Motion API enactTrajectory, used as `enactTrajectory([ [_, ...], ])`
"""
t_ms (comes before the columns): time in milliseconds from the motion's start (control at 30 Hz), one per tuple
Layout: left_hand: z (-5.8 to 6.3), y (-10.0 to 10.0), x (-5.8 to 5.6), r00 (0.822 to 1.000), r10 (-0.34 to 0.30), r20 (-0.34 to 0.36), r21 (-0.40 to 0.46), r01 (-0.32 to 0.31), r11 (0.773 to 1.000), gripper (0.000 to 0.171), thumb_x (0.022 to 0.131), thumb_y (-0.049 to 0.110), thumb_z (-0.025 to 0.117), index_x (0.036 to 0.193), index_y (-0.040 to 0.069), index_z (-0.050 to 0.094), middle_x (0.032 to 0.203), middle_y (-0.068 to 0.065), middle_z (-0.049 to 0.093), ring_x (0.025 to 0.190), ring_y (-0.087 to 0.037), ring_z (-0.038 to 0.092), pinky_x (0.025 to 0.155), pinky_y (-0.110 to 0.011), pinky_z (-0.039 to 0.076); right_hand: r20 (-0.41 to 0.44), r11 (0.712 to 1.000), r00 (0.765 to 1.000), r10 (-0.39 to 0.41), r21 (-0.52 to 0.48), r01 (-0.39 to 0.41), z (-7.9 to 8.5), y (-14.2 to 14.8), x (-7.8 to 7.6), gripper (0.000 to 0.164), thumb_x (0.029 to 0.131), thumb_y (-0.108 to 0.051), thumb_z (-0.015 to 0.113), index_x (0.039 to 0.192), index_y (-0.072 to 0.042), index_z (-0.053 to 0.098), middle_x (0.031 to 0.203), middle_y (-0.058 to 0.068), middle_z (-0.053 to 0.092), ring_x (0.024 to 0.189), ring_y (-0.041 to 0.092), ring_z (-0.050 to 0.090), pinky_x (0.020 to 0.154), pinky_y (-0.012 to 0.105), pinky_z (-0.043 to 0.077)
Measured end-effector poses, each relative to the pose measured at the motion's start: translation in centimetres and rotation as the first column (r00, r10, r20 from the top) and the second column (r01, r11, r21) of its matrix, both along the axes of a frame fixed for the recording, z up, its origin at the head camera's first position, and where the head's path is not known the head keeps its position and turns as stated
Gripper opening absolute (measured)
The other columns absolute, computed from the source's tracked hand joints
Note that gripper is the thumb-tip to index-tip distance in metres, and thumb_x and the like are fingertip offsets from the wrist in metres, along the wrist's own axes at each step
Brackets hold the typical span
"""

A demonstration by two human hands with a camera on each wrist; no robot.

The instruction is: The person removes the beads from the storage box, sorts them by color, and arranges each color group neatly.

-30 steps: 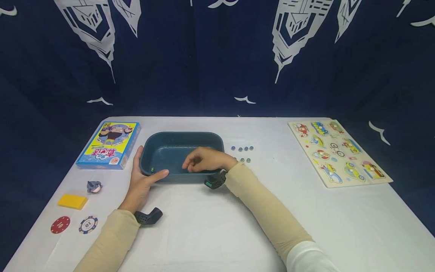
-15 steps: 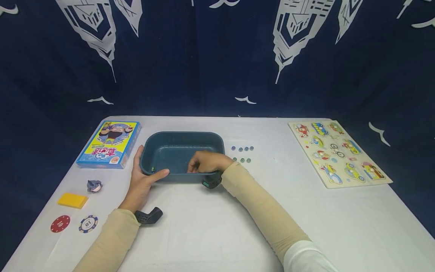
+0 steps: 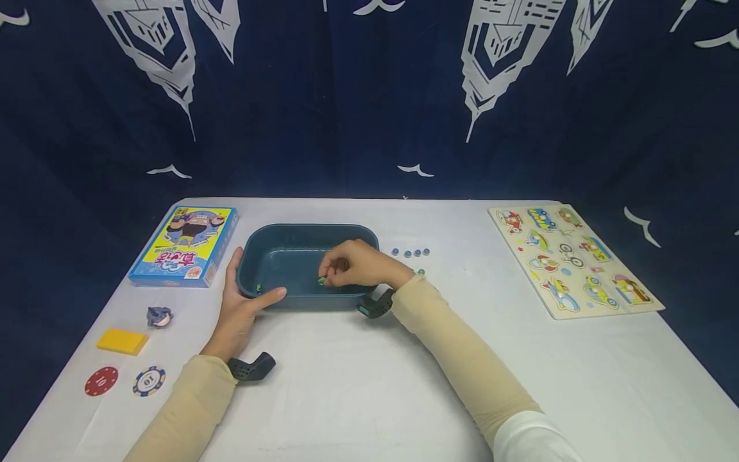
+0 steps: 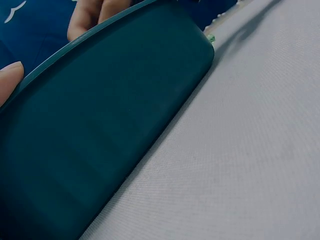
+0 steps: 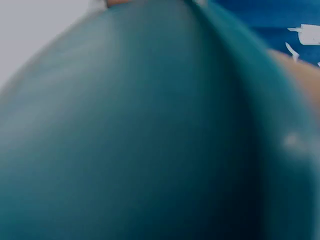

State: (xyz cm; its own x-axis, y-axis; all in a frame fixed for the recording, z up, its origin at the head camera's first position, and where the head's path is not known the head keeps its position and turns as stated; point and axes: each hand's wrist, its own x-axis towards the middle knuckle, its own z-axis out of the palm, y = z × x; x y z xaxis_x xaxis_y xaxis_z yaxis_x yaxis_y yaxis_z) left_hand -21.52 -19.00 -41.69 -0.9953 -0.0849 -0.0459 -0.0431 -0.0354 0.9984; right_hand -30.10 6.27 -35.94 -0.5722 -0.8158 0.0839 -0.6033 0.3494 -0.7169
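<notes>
A dark teal rectangular plastic tub [image 3: 277,256] stands on the white table in the head view. My left hand [image 3: 242,314] grips its near left corner, thumb over the rim and fingers along the outer left wall. Over the right part of the tub my right hand [image 3: 364,264] pinches a small green marble [image 3: 321,280] between thumb and fingertips. Another small green marble [image 3: 259,287] lies in the tub's left corner. Both wrist views are mostly filled by the tub's outer wall [image 4: 110,110]; the right wrist view is blurred.
Several bluish marbles [image 3: 407,253] line up right of the tub, with a green one [image 3: 421,272] partly behind the right wrist. Left stand a game box [image 3: 181,247], shark figure [image 3: 159,316], yellow block [image 3: 123,341], red chip [image 3: 101,381] and white-blue chip [image 3: 149,381]. A puzzle board [image 3: 571,260] lies right.
My right hand dipped into the tub, then rose again, with a green marble now showing at its fingertips. The left hand has stayed on the tub.
</notes>
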Motion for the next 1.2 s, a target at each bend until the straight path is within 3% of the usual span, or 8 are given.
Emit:
enactTrajectory([
  [167,0.0,0.0,0.0,1.0,0.003,-0.003,-0.006,-0.003,1.0,0.113,0.084,0.007,0.079,0.159,0.038,0.0,0.165,0.015,0.002,0.152,-0.011,0.004,0.123,-0.036,0.019,0.114,0.981,0.992,-0.047,-0.182,0.067,0.4,2.7,0.0,0.011,0.09,-0.004,0.069,0.101,-0.005,0.072,0.086,0.003,0.068,0.076,0.018,0.061,0.072,0.031,0.056],
  [300,0.0,0.1,-0.1,1.0,0.002,-0.005,-0.004,-0.002,1.0,0.113,0.083,0.007,0.079,0.159,0.038,0.0,0.165,0.015,0.002,0.152,-0.011,0.003,0.123,-0.036,0.019,0.215,0.936,0.968,-0.132,-0.294,0.193,0.1,5.5,-0.1,0.014,0.091,-0.006,0.069,0.104,-0.002,0.071,0.087,0.007,0.066,0.075,0.019,0.058,0.067,0.033,0.053],
  [400,0.0,0.1,-0.1,1.0,0.004,0.0,-0.006,-0.004,1.0,0.114,0.084,0.007,0.079,0.159,0.038,0.0,0.165,0.016,0.002,0.152,-0.011,0.002,0.123,-0.037,0.018,0.265,0.899,0.938,-0.222,-0.317,0.302,-0.3,7.8,-0.1,0.016,0.091,-0.009,0.069,0.106,-0.003,0.07,0.085,0.007,0.065,0.069,0.017,0.054,0.06,0.035,0.047],
  [567,-0.1,0.1,-0.2,1.0,0.008,-0.007,-0.011,-0.008,1.0,0.114,0.084,0.006,0.079,0.159,0.036,-0.001,0.165,0.016,0.0,0.152,-0.011,0.0,0.123,-0.038,0.016,0.307,0.855,0.883,-0.355,-0.275,0.439,-1.0,11.6,-0.7,0.016,0.091,-0.013,0.07,0.105,-0.005,0.07,0.08,0.006,0.063,0.062,0.015,0.048,0.053,0.032,0.041],
  [900,-0.1,0.1,0.0,1.0,0.007,-0.006,-0.006,-0.007,1.0,0.114,0.083,0.006,0.08,0.159,0.037,0.0,0.166,0.013,0.0,0.153,-0.014,0.001,0.123,-0.04,0.018,0.39,0.844,0.792,-0.469,-0.066,0.532,-2.8,18.0,-1.5,0.023,0.09,-0.011,0.069,0.109,0.002,0.068,0.069,0.003,0.052,0.051,0.011,0.037,0.048,0.023,0.033],
  [1000,-0.1,0.1,0.0,1.0,0.01,-0.006,0.003,-0.01,1.0,0.115,0.082,0.006,0.08,0.159,0.036,0.001,0.166,0.011,0.0,0.153,-0.016,0.001,0.123,-0.042,0.017,0.381,0.844,0.785,-0.489,-0.02,0.535,-3.5,19.2,-1.8,0.023,0.09,-0.009,0.067,0.11,0.003,0.068,0.067,0.001,0.052,0.049,0.01,0.038,0.046,0.022,0.033],
  [1200,0.0,0.3,0.0,1.0,0.003,-0.015,0.011,-0.003,1.0,0.115,0.082,0.004,0.08,0.16,0.035,0.0,0.166,0.01,0.0,0.153,-0.017,0.001,0.123,-0.04,0.018,0.317,0.86,0.811,-0.492,0.028,0.51,-4.8,20.3,-2.1,0.023,0.089,-0.011,0.07,0.107,0.004,0.071,0.067,-0.003,0.056,0.048,0.008,0.039,0.046,0.022,0.035],
])
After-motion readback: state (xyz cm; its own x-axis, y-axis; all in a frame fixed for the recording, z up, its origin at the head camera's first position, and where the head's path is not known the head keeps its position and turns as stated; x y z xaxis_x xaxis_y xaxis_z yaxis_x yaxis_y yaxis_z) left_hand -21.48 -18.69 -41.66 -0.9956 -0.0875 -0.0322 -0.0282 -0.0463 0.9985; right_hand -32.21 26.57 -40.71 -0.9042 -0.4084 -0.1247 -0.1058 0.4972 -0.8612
